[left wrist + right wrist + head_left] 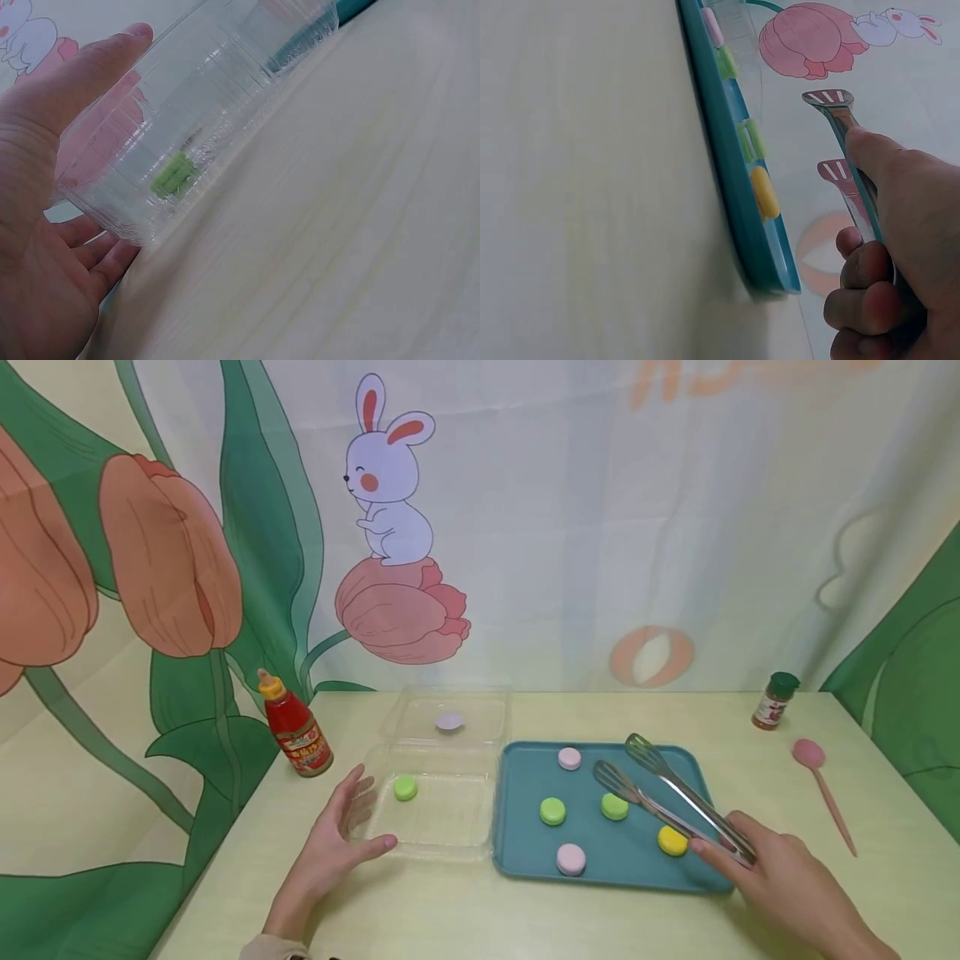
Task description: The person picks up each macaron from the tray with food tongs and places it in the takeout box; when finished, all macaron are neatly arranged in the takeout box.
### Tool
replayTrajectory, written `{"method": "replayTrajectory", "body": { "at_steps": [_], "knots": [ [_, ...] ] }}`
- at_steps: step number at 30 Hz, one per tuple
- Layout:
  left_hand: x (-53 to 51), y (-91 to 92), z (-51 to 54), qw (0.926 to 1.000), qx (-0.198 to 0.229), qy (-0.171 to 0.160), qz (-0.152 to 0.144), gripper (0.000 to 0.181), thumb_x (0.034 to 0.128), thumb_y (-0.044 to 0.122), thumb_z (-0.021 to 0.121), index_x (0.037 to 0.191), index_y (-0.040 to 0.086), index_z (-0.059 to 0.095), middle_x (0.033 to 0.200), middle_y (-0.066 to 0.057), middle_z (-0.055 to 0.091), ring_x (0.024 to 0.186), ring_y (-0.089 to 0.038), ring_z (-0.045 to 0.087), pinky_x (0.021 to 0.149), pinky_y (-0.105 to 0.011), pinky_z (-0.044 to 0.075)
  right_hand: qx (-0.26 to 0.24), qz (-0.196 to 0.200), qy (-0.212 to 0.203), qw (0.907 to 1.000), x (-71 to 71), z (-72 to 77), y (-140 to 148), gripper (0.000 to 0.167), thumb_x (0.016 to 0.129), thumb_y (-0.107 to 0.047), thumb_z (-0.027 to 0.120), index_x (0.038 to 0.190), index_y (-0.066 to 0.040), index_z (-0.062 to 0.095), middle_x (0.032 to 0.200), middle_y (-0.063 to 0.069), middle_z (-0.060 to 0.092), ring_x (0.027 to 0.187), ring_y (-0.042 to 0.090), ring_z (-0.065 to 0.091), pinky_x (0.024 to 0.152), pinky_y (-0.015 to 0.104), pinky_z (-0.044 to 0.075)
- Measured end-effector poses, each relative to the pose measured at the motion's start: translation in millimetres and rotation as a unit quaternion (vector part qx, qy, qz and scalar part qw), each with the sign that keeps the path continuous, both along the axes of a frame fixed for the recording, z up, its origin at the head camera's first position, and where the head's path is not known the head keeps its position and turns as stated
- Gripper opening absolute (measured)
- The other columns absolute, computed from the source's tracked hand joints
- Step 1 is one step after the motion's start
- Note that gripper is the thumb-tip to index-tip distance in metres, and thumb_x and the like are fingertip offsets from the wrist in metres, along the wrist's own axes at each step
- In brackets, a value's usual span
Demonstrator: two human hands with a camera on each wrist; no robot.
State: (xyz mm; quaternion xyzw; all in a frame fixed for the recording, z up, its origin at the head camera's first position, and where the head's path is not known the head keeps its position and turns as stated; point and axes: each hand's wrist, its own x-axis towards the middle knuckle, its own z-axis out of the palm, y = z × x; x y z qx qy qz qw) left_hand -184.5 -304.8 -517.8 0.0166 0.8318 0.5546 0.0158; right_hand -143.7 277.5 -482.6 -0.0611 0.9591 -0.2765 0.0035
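Note:
My right hand [787, 877] grips a pair of metal tongs [693, 802], their slotted ends spread apart above a teal tray [525, 852]. On that tray lie several macarons: a yellow macaron [672, 840], a green macaron [552, 812], a pink macaron [571, 859] and others. At the left corner of a clear plastic box [450, 852], my left hand [333, 847] rests with thumb and fingers spread around it. One green macaron [405, 788] sits inside this box; the left wrist view shows the same green macaron [174, 175] through the box wall.
The box's open lid [487, 714] lies behind it, with a pale oval patch on it. A red sauce bottle [297, 727] stands at the back left. To the right are a spice jar [776, 701] and a pink spoon [825, 789]. A printed curtain [540, 527] hangs behind the table.

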Motion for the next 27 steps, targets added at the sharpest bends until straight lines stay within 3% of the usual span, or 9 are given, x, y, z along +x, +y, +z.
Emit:
{"method": "replayTrajectory", "body": {
  "at_steps": [5,15,27],
  "knots": [
    [0.3,0.5,-1.1,1.0000,-0.003,0.000,0.002,0.119,0.0909,0.026,0.096,0.179,0.025,0.016,0.181,-0.013,0.033,0.164,-0.044,0.038,0.129,-0.068,0.037,0.014,-0.011,-0.004,0.9998,11.8,-5.1,10.4,0.043,0.108,-0.059,0.067,0.098,-0.019,0.057,0.069,-0.005,0.046,0.059,0.009,0.043,0.055,0.025,0.031],
    [1.0,-1.0,0.5,1.0000,-0.001,0.009,-0.003,0.119,0.0909,0.022,0.095,0.179,0.023,0.015,0.181,-0.015,0.033,0.163,-0.045,0.038,0.129,-0.068,0.036,0.046,-0.044,-0.147,0.9870,22.8,-16.9,32.6,0.056,0.105,-0.069,0.065,0.106,-0.013,0.059,0.074,-0.001,0.043,0.068,0.017,0.047,0.059,0.030,0.033],
    [2.0,0.8,1.8,1.0000,0.005,0.006,-0.004,0.119,0.0916,0.022,0.095,0.179,0.023,0.015,0.181,-0.015,0.033,0.164,-0.045,0.036,0.129,-0.068,0.036,0.091,-0.061,-0.216,0.9701,33.4,-31.7,60.5,0.073,0.100,-0.078,0.063,0.113,-0.006,0.061,0.079,0.004,0.051,0.073,0.019,0.055,0.066,0.040,0.045]
  ]
}}
